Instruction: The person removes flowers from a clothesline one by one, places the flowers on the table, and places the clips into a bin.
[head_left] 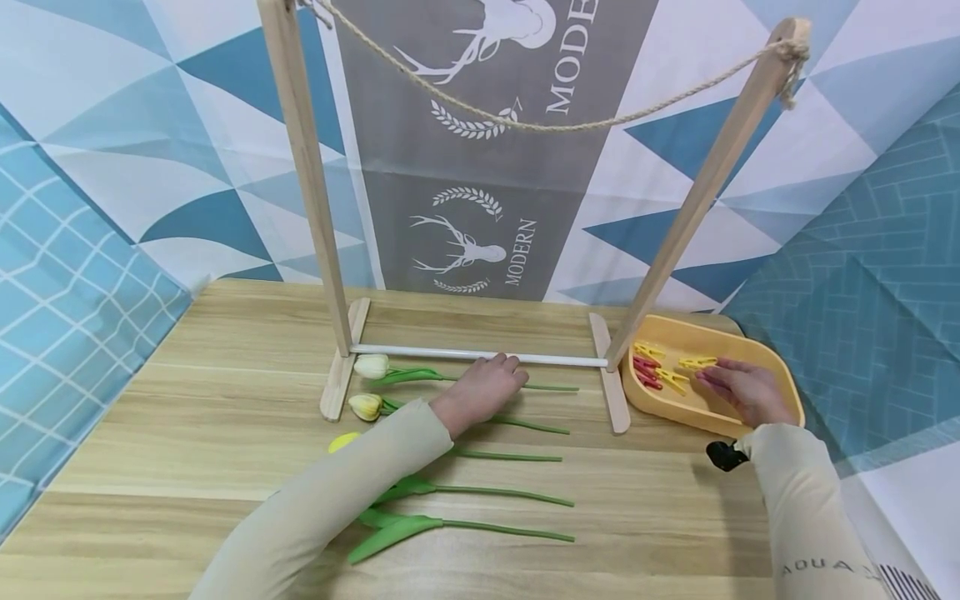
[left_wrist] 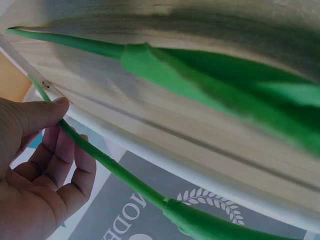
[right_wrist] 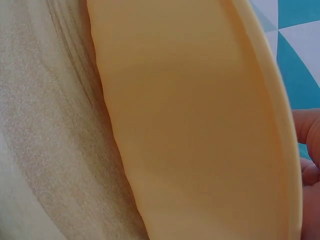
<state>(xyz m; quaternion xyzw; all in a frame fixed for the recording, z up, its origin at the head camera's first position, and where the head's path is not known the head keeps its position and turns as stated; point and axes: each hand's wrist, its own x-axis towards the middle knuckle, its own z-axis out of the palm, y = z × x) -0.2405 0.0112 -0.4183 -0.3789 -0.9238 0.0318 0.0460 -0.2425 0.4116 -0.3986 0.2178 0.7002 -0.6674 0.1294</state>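
In the head view my left hand [head_left: 482,390] reaches over the row of artificial tulips. Its thumb and fingers pinch the green stem [left_wrist: 112,164] of the backmost one, a white tulip [head_left: 371,367]. Nearer me lie a pale yellow tulip [head_left: 365,407], a yellow tulip [head_left: 344,442] and more green stems; my left sleeve covers some of the blooms. Over the orange-yellow basin [head_left: 675,410], my right hand [head_left: 746,392] pinches a yellow clothespin [head_left: 696,363] at its end. Other yellow clothespins [head_left: 672,382] and red clothespins [head_left: 645,372] lie in the basin's left part.
A wooden frame stands behind the flowers, with a left post [head_left: 307,167], a right post [head_left: 701,196] and a white crossbar [head_left: 480,355] low between them. A sagging rope [head_left: 555,128] joins the post tops. Patterned cloth [head_left: 472,167] hangs behind the wooden table [head_left: 645,517].
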